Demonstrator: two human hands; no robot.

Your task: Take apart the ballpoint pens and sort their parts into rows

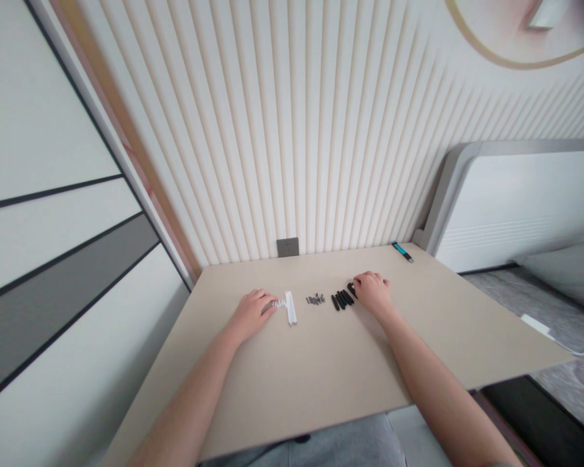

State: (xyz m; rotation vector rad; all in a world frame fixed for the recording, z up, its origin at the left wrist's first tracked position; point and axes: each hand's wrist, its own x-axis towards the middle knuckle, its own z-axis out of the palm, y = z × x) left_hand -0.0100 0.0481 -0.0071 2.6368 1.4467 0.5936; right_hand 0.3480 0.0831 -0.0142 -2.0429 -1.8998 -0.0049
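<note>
My left hand rests on the table with its fingers loosely bent and the thumb apart. Its fingertips lie beside small white curled pieces, and part of them may be under the hand. Several thin white sticks lie side by side just to the right. My right hand rests palm down, fingers loosely spread and bent, next to a small black piece that it partly covers. Several black tube-like pieces lie left of it. Between the hands is a small cluster of grey metallic bits, too small to name.
The beige table stands against a ribbed wall with a dark socket. A blue and black tool-like item lies at the far right corner. A bed with a headboard is to the right, and a white cabinet to the left.
</note>
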